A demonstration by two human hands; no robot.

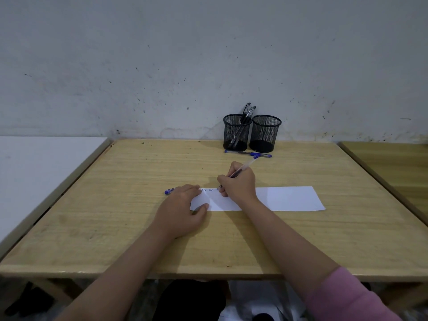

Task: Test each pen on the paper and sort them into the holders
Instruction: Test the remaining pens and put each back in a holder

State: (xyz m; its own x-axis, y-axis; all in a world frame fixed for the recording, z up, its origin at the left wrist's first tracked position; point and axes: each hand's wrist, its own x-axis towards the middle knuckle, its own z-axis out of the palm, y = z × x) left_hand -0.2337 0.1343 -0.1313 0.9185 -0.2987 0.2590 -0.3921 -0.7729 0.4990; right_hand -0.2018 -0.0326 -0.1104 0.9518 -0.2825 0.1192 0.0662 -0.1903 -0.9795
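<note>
A white strip of paper [289, 198] lies across the middle of the wooden table [115, 205], with a few small scribbles near its left end. My right hand [238, 181] grips a clear pen with a blue end [249, 163], its tip down on the paper. My left hand [185, 205] rests flat on the paper's left end. A blue cap or pen [170, 191] pokes out from under my left hand. Two black mesh holders stand at the back: the left holder [236, 133] has several pens in it, the right holder [265, 133] looks empty. Another blue pen [247, 154] lies in front of them.
A stained wall rises right behind the holders. A white-topped table [34, 170] adjoins on the left and another wooden table [398, 163] on the right.
</note>
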